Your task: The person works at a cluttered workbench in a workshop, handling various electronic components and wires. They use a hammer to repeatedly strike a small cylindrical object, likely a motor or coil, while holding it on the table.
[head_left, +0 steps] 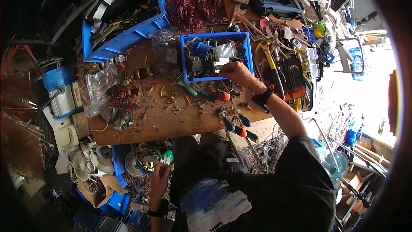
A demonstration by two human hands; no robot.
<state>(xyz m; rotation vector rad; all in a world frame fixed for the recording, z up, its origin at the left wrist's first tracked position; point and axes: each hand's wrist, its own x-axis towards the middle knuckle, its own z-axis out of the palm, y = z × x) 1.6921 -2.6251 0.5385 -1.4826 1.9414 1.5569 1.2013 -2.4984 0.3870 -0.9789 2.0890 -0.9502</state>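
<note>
My right hand [237, 73] reaches over the front rim of a small blue crate [201, 78]. Its fingers are pinched together; whatever lies between them is too small or hidden to name. A whitish block-shaped part [220, 63] lies in the crate by the fingertips. Around it are a round blue part [201, 50], a clear plastic bag [225, 50] and dark electrical pieces. My left hand [159, 181] hangs below the table's front edge, its fingers curled closed. Below and beside it are bins of loose wires and parts, with a green piece [168, 157] just above.
The wooden table [171, 124] carries screws, wire scraps and a green-handled screwdriver [187, 89]. A yellow-black hammer [271, 60] and more hand tools lie right of the crate. A large blue crate [128, 38] stands at back left, a red wire bundle [193, 8] behind.
</note>
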